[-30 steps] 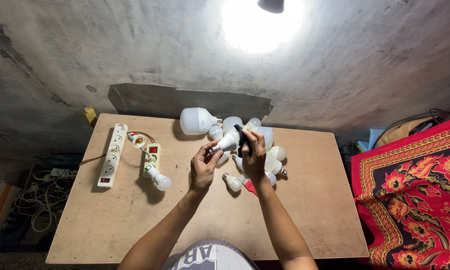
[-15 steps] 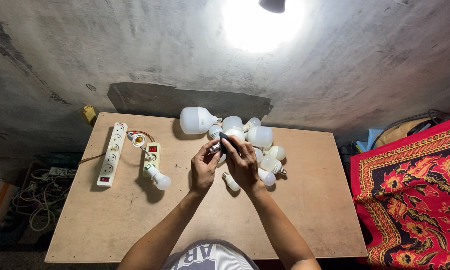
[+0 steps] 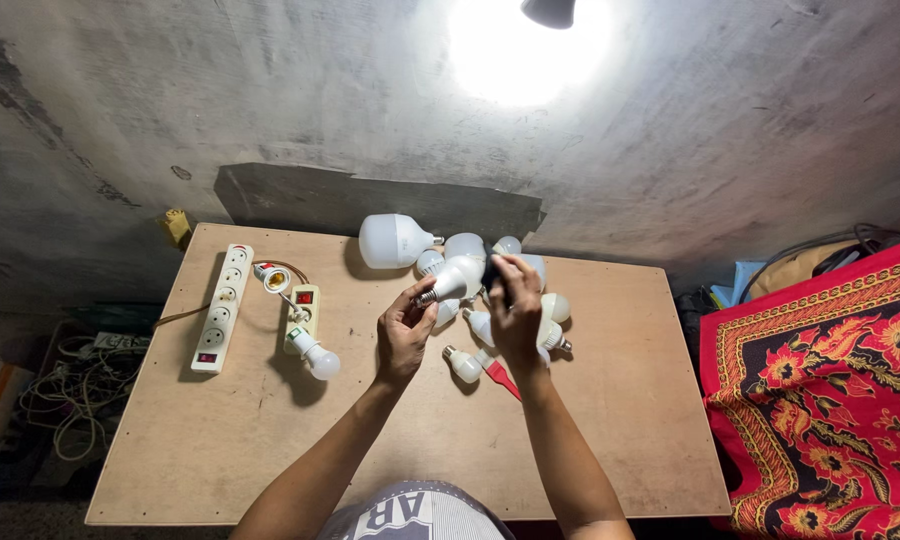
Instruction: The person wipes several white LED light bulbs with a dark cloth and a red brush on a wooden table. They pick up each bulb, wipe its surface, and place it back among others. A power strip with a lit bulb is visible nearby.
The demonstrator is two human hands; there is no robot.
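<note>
My left hand point(image 3: 404, 330) grips the metal screw base of a white light bulb point(image 3: 456, 278) that I hold above a wooden board point(image 3: 270, 440). My right hand point(image 3: 515, 310) is closed around the bulb's round end, with something dark between its fingers that I cannot make out. Below and behind the hands lies a heap of several white bulbs point(image 3: 545, 305), the biggest bulb point(image 3: 395, 241) at the far edge. A red-handled tool point(image 3: 500, 378) lies on the board under my right wrist.
A white power strip point(image 3: 223, 308) lies at the board's left. Beside it a small socket block point(image 3: 303, 312) carries a white bulb point(image 3: 322, 362) and a wired lamp holder point(image 3: 275, 276). Cables point(image 3: 65, 390) lie left of the board, a red patterned cloth point(image 3: 830, 390) right.
Both hands shifted slightly with the bulb. My right hand moved off to the bulb's round end, and the screw base now points down to the left into my left hand.
</note>
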